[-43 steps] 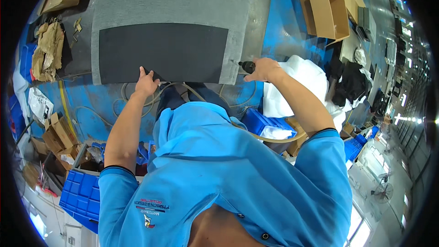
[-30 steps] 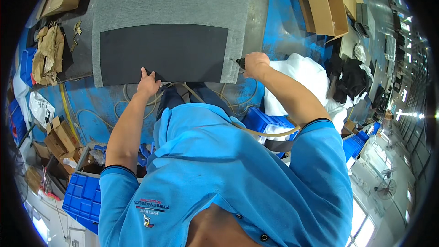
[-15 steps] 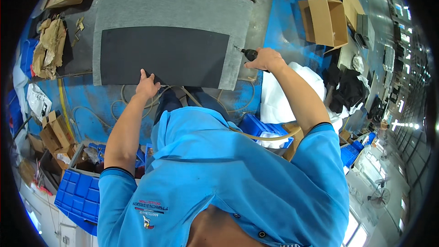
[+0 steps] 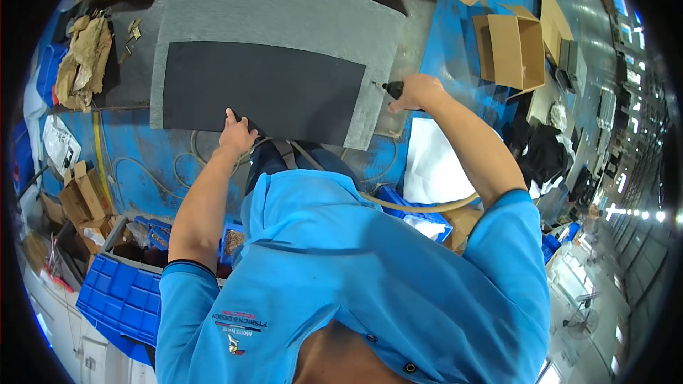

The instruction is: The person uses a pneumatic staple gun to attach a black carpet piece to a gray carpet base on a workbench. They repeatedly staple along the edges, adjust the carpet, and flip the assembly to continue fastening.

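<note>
A flat black panel lies on a larger grey felt-like mat on the worktable. My left hand rests at the panel's near edge, thumb and index finger stretched apart, the index finger lying on its surface. The other fingers are partly hidden at the edge. My right hand is closed around a black handheld tool with a thin bit. The bit points left, over the mat strip just beyond the panel's right edge. Whether its tip touches anything is too small to tell.
Crumpled brown paper and small metal pieces lie on the table's left. An open cardboard box stands at right, near white sheeting. A tan hose curves past my waist. Blue crates stand behind my left arm.
The whole view has shifted and tilted slightly, so the panel and mat appear a little further right. Both hands keep about the same places relative to the panel.
</note>
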Demonstrator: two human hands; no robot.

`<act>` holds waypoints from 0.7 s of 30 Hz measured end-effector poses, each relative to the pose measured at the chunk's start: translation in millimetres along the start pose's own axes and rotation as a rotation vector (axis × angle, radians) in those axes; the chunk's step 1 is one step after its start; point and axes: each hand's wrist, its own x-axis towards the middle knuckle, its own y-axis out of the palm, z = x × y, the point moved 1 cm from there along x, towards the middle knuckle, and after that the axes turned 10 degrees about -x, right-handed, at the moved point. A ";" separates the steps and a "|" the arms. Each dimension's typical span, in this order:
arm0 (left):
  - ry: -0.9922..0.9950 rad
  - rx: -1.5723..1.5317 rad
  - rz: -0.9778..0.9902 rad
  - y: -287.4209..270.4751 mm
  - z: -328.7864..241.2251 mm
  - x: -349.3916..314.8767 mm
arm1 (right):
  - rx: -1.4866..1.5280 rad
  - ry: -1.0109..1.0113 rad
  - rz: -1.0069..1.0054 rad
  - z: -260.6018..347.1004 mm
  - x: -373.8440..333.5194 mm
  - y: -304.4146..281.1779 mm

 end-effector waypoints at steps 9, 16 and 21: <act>0.007 0.019 0.010 -8.8 -8.4 -8.8 | 0.167 -0.148 -0.139 40.0 -5.8 -7.8; 0.023 0.007 0.000 -4.2 -3.3 -9.4 | 0.114 -0.101 -0.133 61.0 -9.1 -2.0; -0.018 0.000 0.018 -3.6 -4.8 -7.3 | 0.035 -0.090 -0.113 66.8 -10.9 -18.2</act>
